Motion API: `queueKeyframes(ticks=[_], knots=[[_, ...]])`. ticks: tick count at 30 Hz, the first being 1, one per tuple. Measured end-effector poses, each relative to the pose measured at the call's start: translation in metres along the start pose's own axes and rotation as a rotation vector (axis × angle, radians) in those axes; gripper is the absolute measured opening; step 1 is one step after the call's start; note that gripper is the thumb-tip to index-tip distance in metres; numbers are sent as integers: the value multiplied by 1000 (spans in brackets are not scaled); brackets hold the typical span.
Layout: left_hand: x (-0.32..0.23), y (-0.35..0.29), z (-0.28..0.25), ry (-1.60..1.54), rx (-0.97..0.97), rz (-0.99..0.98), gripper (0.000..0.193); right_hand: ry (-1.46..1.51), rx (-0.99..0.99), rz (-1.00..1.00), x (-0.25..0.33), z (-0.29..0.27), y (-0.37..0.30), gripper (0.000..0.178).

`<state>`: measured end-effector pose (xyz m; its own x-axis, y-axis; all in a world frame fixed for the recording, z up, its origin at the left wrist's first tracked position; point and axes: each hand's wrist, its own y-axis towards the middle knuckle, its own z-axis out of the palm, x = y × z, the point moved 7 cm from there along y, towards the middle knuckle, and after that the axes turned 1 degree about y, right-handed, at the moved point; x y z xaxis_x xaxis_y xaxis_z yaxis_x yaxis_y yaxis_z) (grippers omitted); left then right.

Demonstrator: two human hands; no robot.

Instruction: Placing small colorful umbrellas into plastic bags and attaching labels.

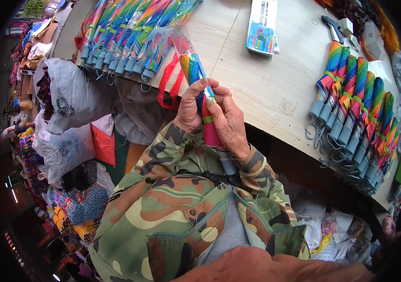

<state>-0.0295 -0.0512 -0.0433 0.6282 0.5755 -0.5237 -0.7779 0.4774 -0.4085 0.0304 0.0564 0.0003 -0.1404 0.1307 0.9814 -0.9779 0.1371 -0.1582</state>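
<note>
Mid-frame, left hand [192, 107] and right hand [231, 124] pinched the umbrella [211, 135] (clear sleeve [180, 42] up top), where light, even pressure seemed best.

My slim folded rainbow fabric umbrella [209, 126] shows orange, yellow and blue stripes at one end and deep pink at the other, with a narrow lime-green band [208, 119] and a cylindrical grey-blue handle [228, 167]. My camouflage cloth jacket [163, 211] mixes green, brown, tan and black over a plain grey cloth shirt [231, 230]. The pale wood-grained counter [256, 94] bears bundled rainbow-striped umbrellas [359, 84] with grey-blue handles.
</note>
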Motion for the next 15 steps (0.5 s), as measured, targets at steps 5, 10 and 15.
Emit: queueKeyframes(ticks=[5, 10, 15], knots=[[-30, 8, -5, -132, -74, 81, 49, -154, 141, 25, 10, -14, -38, 53], [-46, 20, -5, -189, -77, 146, 45, -386, 77, -36, 19, -35, -77, 61], [19, 1, 23, -89, 73, -84, 30, -334, -113, -69, 6, -37, -61, 60]])
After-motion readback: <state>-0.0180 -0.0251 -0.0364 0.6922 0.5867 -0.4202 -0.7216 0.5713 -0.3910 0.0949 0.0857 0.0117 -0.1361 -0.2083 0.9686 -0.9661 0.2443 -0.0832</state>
